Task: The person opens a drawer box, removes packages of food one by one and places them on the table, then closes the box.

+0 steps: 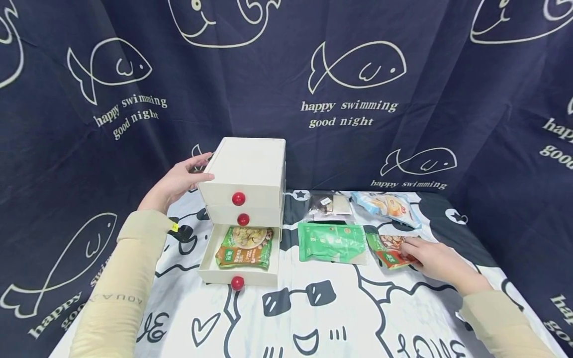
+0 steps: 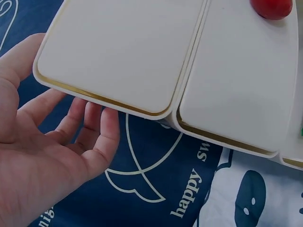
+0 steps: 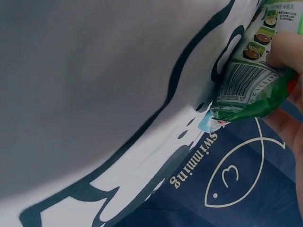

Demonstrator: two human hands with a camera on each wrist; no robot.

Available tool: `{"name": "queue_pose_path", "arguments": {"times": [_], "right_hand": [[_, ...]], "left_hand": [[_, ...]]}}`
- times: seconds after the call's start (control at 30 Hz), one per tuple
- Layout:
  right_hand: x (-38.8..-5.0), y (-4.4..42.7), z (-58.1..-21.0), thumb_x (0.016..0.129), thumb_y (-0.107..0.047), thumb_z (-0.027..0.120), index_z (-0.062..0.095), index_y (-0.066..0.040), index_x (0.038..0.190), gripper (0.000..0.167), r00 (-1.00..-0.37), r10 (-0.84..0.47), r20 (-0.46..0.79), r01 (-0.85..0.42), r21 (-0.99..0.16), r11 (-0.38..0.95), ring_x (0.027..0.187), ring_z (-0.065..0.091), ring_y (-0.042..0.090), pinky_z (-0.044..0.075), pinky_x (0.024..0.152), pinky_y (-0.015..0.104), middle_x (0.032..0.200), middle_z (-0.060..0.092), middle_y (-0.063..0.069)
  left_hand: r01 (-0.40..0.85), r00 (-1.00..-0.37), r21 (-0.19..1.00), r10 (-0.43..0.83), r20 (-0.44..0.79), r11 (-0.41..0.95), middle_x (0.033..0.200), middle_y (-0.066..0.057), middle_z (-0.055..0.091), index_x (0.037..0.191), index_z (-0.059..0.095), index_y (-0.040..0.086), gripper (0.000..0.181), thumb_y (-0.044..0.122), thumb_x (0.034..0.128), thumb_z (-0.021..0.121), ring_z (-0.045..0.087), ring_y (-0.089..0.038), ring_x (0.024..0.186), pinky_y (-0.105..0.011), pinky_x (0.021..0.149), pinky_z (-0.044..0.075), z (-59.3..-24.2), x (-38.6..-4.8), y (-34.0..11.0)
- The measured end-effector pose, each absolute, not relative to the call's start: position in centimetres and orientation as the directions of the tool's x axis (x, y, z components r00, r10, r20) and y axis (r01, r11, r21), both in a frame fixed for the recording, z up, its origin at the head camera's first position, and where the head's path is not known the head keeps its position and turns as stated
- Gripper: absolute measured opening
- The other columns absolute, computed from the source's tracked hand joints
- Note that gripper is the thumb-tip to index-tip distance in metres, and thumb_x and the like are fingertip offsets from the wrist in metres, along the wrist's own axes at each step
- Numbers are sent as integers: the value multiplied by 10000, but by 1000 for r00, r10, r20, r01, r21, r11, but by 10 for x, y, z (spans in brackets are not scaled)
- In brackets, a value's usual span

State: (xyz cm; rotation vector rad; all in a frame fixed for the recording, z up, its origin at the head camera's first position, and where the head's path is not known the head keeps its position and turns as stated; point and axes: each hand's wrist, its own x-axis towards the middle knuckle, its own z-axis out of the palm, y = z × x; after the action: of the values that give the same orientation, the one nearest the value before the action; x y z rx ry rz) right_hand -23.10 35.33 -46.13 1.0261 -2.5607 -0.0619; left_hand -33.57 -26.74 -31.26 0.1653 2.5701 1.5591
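A white three-drawer cabinet (image 1: 250, 159) with red round knobs stands at centre left, its bottom drawer (image 1: 215, 274) pulled out. A green and orange food packet (image 1: 245, 248) lies inside that drawer. My left hand (image 1: 181, 179) rests against the cabinet's upper left side; in the left wrist view its relaxed fingers (image 2: 93, 125) touch the edge. Over at the right, my right hand (image 1: 431, 258) pinches a green and red seasoning packet (image 1: 388, 251). The right wrist view shows this packet's barcoded back (image 3: 246, 82), tilted up off the cloth.
A green pouch (image 1: 332, 242) lies between the drawer and the right hand. Behind it are a clear bag with dark contents (image 1: 329, 205) and a blue and white snack bag (image 1: 387, 206). A patterned cloth (image 1: 313, 318) covers the table, with a dark fish-print curtain (image 1: 250, 94) behind.
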Motion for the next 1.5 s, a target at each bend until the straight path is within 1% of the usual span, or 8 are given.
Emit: {"name": "queue_pose_path", "arguments": {"times": [0.07,0.13,0.23,0.33,0.57,0.9,1.2,1.5], "right_hand": [[-232,353,-463,564,-47,793,547,-269,805,410,-658,-677,331,-663,172,729,650,466,68,387,493,301,842,501,-126],[-232,354,-465,552,-39,786,535,-280,784,418,-656,-677,334,-667,163,727,637,431,45,366,488,282,816,463,-150],[-232,354,-466,544,-30,783,524,-289,772,432,-663,-672,330,-665,152,731,628,410,29,345,483,266,805,446,-162],[-231,353,-466,540,-22,777,522,-291,769,436,-668,-666,330,-661,148,736,622,402,24,332,480,256,800,445,-164],[-232,352,-464,541,-19,768,521,-271,766,418,-655,-670,349,-661,164,732,616,405,38,320,470,255,794,451,-147],[-234,352,-468,556,-47,786,551,-243,803,393,-648,-666,369,-651,186,736,638,481,98,376,471,309,825,509,-93],[-236,351,-472,591,-81,822,571,-203,849,380,-697,-628,346,-602,192,775,742,585,222,441,514,400,897,586,19],[-235,351,-472,578,-51,786,567,-228,858,398,-741,-620,258,-602,152,784,737,525,174,410,518,366,882,546,-31]], "left_hand": [[25,-986,894,157,-52,447,1451,-96,298,1497,278,240,752,221,867,688,385,-263,1163,-413,906,363,-315,-336,-268],[15,-986,901,155,-58,434,1468,-92,297,1496,282,240,742,211,871,682,395,-256,1155,-399,895,358,-316,-336,-267],[-11,-985,913,154,-81,407,1507,-90,287,1494,287,237,736,202,873,680,389,-270,1212,-462,980,351,-316,-335,-266],[-30,-983,921,157,-98,389,1529,-91,279,1493,291,223,737,205,870,685,363,-299,1288,-556,1070,259,-315,-334,-265],[-29,-983,918,158,-99,395,1508,-114,303,1491,298,204,733,194,869,686,351,-309,1293,-571,1074,249,-314,-334,-266],[-29,-979,915,173,-107,402,1511,-118,280,1498,279,205,737,190,877,676,299,-306,1335,-594,1075,222,-313,-335,-266],[-26,-979,914,176,-106,405,1523,-118,263,1503,266,220,731,183,888,660,316,-310,1317,-587,1075,231,-314,-335,-266],[-22,-980,910,171,-102,414,1504,-125,285,1497,283,208,727,189,881,670,312,-311,1315,-581,1076,236,-312,-332,-265]]}}
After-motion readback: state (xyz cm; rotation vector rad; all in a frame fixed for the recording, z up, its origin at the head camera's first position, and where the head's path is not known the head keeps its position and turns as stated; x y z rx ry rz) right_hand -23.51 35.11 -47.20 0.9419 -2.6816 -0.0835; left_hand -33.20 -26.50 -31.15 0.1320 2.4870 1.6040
